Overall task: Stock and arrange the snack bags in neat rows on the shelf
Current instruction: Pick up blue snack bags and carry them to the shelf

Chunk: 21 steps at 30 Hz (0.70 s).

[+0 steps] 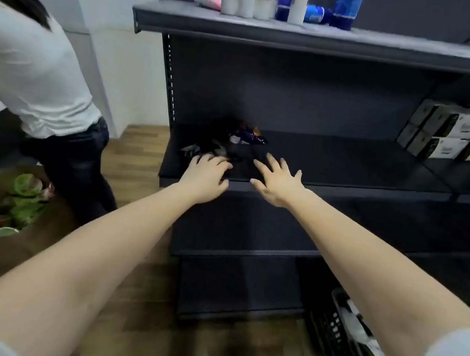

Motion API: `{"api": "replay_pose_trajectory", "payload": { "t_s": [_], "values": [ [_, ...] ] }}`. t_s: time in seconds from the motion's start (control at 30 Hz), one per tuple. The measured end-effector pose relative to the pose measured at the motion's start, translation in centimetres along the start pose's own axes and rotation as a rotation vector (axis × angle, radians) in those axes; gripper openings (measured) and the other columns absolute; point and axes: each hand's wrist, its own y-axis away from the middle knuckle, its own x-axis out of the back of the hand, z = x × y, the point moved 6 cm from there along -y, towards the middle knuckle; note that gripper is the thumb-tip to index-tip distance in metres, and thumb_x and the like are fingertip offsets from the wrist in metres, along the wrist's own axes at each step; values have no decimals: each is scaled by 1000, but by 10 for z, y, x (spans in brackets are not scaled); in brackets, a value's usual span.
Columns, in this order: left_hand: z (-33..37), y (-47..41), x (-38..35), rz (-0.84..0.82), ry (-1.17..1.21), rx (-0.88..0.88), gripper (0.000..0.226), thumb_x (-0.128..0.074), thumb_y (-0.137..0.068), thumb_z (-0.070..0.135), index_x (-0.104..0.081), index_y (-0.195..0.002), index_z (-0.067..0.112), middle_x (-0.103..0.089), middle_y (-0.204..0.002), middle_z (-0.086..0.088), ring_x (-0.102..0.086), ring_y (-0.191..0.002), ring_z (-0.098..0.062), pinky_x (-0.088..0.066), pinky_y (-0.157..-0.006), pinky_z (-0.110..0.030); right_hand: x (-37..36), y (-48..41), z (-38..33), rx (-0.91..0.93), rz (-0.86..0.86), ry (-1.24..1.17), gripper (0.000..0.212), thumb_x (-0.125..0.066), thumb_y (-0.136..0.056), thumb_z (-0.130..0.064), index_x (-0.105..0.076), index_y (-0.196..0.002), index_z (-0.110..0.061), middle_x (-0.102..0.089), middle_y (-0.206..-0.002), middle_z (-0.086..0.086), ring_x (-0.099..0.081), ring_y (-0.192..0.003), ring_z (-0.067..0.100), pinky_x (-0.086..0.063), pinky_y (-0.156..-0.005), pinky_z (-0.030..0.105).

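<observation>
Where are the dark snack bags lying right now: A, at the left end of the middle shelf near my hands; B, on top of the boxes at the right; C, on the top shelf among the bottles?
A: the snack bags lie at the left end of the middle shelf, just beyond the left hand.

The left hand (pixel 206 175) lay with bent fingers on dark snack bags (pixel 246 137) at the shelf (pixel 343 171) front; whether it gripped them was unclear. Beside it, the right hand (pixel 279 185) was spread wide.
</observation>
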Motion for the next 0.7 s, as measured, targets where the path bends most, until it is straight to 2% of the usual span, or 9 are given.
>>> {"api": "replay_pose_trajectory", "payload": {
  "t_s": [0.33, 0.53, 0.6, 0.7],
  "values": [
    [-50, -13, -2, 152, 42, 67, 42, -46, -91, 32, -48, -132, 22, -42, -144, 1, -31, -134, -28, -23, -109, -46, -28, -37, 2, -17, 110, -88, 55, -23, -100, -51, -13, -151, -33, 4, -161, -2, 6, -147, 29, -4, -110, 67],
    [-45, -52, -10, 130, 63, 153, 50, -49, -90, 40, -43, -136, 24, -36, -148, 1, -30, -134, -31, -19, -111, -45, -8, -81, 25, -70, 184, -246, 52, -24, -101, -50, -18, -150, -35, 5, -161, -2, 9, -147, 28, 1, -109, 67],
    [-44, -72, -17, 80, 80, 200, 58, -50, -87, 47, -38, -139, 25, -30, -151, 1, -25, -136, -32, -16, -114, -46, 3, -101, 35, -76, 169, -285, 52, -24, -101, -49, -11, -151, -39, 8, -160, -3, 11, -147, 27, 2, -110, 66],
    [-50, -99, -31, -26, 85, 328, 75, -50, -83, 60, -25, -145, 27, -18, -156, -2, -16, -140, -35, -13, -115, -48, 8, -130, 45, -10, 129, -213, 54, -22, -100, -50, -3, -150, -43, 12, -160, -4, 13, -146, 27, 3, -111, 65]
  ]
}}
